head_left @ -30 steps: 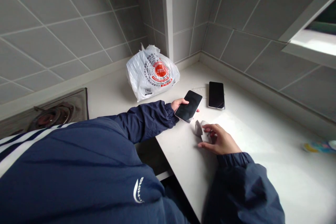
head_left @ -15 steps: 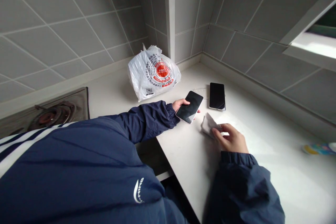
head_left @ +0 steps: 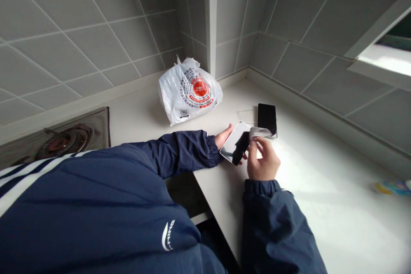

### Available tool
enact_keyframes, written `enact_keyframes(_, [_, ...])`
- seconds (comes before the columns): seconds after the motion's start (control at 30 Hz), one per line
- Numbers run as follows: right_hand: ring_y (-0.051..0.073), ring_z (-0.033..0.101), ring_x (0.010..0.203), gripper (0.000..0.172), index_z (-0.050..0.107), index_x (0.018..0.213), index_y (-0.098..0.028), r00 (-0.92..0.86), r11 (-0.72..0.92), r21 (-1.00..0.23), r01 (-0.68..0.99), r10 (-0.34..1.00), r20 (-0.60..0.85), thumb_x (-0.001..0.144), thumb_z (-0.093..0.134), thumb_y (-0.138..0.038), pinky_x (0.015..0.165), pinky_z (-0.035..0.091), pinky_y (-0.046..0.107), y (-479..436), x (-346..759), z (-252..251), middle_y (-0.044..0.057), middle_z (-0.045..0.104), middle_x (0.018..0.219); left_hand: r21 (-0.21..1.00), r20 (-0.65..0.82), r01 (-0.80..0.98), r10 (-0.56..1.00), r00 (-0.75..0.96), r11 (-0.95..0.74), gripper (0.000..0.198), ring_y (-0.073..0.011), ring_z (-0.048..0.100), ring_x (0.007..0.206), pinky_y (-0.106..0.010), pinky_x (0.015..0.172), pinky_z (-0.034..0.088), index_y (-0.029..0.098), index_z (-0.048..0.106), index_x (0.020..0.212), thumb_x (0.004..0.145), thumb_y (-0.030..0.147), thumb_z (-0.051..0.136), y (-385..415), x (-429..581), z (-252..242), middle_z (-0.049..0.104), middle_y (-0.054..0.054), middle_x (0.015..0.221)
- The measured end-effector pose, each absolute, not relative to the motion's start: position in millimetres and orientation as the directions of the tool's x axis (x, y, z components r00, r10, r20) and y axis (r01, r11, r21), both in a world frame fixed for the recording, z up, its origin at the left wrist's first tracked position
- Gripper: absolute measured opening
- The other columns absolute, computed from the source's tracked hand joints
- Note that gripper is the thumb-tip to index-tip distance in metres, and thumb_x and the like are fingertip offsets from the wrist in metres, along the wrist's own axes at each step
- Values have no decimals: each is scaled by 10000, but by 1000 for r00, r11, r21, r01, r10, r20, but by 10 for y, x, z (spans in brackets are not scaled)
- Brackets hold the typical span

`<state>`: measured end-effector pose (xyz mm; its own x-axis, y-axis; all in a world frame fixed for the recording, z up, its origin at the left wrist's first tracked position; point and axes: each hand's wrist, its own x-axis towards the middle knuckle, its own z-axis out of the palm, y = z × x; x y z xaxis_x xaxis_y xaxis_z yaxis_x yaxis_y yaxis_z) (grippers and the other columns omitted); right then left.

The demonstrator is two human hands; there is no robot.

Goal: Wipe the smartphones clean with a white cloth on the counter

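My left hand (head_left: 224, 137) grips a smartphone (head_left: 236, 147) by its left edge, its glossy screen up and tilted over the white counter (head_left: 308, 188). My right hand (head_left: 262, 160) is closed on a small white cloth (head_left: 258, 132) and holds it against the phone's far right corner. A second black phone (head_left: 267, 119) lies flat on the counter just beyond, with a clear thin sheet or case (head_left: 248, 115) beside it.
A white plastic bag (head_left: 190, 90) with red print sits at the back by the tiled wall corner. A gas stove (head_left: 64, 137) is at the left. A colourful object (head_left: 391, 187) lies at the counter's far right. A window (head_left: 385, 51) is upper right.
My right hand picked the white cloth up off the counter and brought it left onto the held phone. My left hand tilted the phone so that its screen reflects light.
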<state>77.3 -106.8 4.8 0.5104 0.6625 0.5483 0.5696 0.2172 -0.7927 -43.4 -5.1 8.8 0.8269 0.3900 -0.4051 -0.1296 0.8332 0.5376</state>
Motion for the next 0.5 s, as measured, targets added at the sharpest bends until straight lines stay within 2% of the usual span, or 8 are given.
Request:
enact_keyframes(0.03, [243, 715, 1087, 206, 702, 1052, -181, 347, 283, -708, 647, 718, 604, 940, 577, -302, 907, 581, 386, -1080, 703, -16, 124, 754, 1147, 547, -389, -226, 485, 783, 806, 841, -270, 693, 913, -487, 1056, 408, 49, 557, 1296, 1007, 591, -17, -83, -409, 100, 715, -156, 922])
enact_keyframes(0.1, [295, 581, 1335, 250, 680, 1137, -179, 85, 377, -535, 756, 754, 652, 961, 572, -319, 1077, 486, 493, -1130, 610, -126, 153, 672, 1355, 526, -376, -303, 537, 755, 795, 852, -271, 680, 1059, -426, 1115, 370, 12, 564, 1307, 1019, 584, 4, -135, -374, 126, 719, -194, 1002])
enact_keyframes(0.17, [297, 517, 1401, 295, 643, 1223, -190, 39, 323, -457, 829, 781, 623, 989, 533, -332, 1185, 337, 571, -1188, 575, -191, 148, 607, 1443, 512, -360, -346, 562, 745, 786, 852, -275, 661, 1140, -407, 1140, 351, 2, 585, 1293, 1026, 584, 23, -177, -361, 136, 717, -215, 1059])
enact_keyframes(0.23, [289, 492, 1423, 335, 606, 1292, -193, 45, 283, -420, 862, 783, 620, 1004, 495, -325, 1213, 274, 580, -1226, 583, -221, 149, 584, 1468, 495, -335, -362, 558, 759, 790, 803, -271, 647, 1184, -399, 1163, 330, 16, 600, 1282, 1039, 563, 65, -216, -364, 116, 715, -214, 1102])
enact_keyframes(0.37, [305, 358, 1506, 539, 413, 1515, -157, 54, 272, -383, 883, 751, 658, 1002, 475, -312, 1175, 358, 546, -1216, 626, -273, 197, 473, 1552, 483, -275, -392, 561, 781, 783, 639, -251, 613, 1259, -380, 1205, 272, 41, 614, 1284, 1058, 451, 179, -261, -363, 11, 711, -191, 1176])
enact_keyframes(0.5, [328, 267, 1542, 661, 254, 1601, -146, 23, 227, -356, 907, 814, 580, 1014, 456, -374, 1151, 387, 549, -1176, 597, -335, 209, 356, 1619, 489, -278, -412, 585, 762, 769, 632, -264, 574, 1318, -391, 1217, 258, 43, 653, 1218, 1049, 447, 197, -242, -346, -14, 722, -194, 1158])
